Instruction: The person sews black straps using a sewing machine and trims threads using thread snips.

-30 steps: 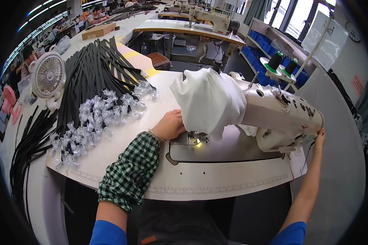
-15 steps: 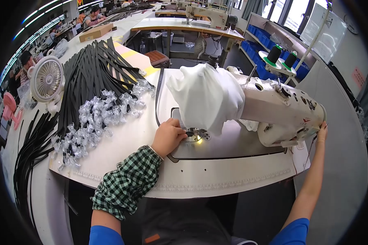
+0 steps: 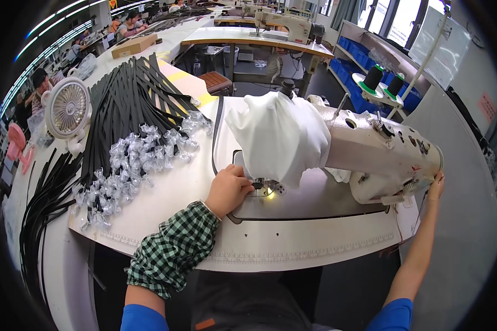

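Note:
My left hand [image 3: 229, 189] is closed in a pinch beside the needle area of a sewing machine [image 3: 381, 140], its fingertips on a small black piece that looks like the end of a black strap [image 3: 217, 132]. That strap curves up the table to the left of the machine bed [image 3: 309, 201]. A white cloth [image 3: 281, 135] covers the machine head, hiding part of the needle, and a small lamp glows below it. At the machine's far right end, my right hand [image 3: 436, 186] grips the handwheel [image 3: 439, 160]; its fingers are partly hidden.
Black straps [image 3: 130, 91] with plastic-wrapped ends [image 3: 143, 151] lie on the table's left, and more straps [image 3: 41, 204] hang over its side. A white fan [image 3: 67, 108] and a pink fan [image 3: 17, 146] stand beyond. Thread cones [image 3: 373, 78] stand behind the machine. Several people sit far left.
The whole view has shifted slightly. Both hands stay at the same places on the machine, with little visible change in their grip.

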Demonstrator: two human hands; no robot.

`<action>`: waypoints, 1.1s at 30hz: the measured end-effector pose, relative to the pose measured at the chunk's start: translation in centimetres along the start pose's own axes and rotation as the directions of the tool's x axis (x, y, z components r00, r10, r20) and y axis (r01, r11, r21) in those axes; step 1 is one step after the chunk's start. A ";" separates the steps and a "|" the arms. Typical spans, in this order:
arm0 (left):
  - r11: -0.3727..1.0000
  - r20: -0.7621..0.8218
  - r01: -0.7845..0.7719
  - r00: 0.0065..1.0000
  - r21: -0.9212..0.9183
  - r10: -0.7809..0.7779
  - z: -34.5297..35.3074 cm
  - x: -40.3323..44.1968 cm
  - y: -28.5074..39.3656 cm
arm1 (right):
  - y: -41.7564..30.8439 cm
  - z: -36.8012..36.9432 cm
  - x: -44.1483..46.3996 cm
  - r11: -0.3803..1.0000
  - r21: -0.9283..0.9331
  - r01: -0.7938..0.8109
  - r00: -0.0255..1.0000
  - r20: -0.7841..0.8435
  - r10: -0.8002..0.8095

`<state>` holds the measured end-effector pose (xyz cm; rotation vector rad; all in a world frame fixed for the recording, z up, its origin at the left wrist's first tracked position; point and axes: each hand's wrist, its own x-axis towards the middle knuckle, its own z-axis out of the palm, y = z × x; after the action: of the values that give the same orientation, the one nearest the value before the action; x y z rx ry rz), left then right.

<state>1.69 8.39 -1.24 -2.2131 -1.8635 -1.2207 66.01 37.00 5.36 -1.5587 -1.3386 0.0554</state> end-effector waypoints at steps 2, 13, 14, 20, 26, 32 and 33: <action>1.000 -0.010 -0.003 1.000 0.010 0.003 0.0 0.1 0.1 | 2.7 1.8 -1.1 0.952 0.303 0.047 0.998 -0.056 -0.031; 0.999 -0.028 -0.021 0.999 0.036 0.022 0.3 0.0 0.2 | 1.6 1.6 -0.2 0.931 0.360 -0.067 0.991 -0.086 0.105; 0.999 -0.018 -0.022 1.000 0.036 0.023 0.2 -0.1 0.3 | 0.5 0.9 0.8 0.984 0.176 -0.023 0.993 -0.108 0.042; 1.000 0.001 0.007 1.000 0.026 -0.007 0.0 0.3 0.4 | 1.5 0.0 3.1 0.993 -0.005 -0.120 0.992 -0.026 0.120; 0.999 -0.039 -0.036 0.999 0.021 0.037 0.4 0.2 -0.2 | 2.9 1.5 -0.4 0.914 0.236 -0.329 0.944 0.092 0.316; 0.998 -0.057 -0.047 0.997 0.046 0.050 0.5 0.4 -0.2 | 0.4 0.1 3.4 0.985 0.149 -0.091 0.993 -0.066 0.102; 0.998 -0.053 -0.047 0.997 0.047 0.050 0.5 0.4 -0.2 | -0.5 -0.1 2.5 0.971 0.152 -0.186 0.982 -0.004 0.189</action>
<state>1.76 9.00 -1.46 -2.1658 -1.7886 -1.2057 66.63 38.72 7.16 -1.5477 -1.1421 0.2543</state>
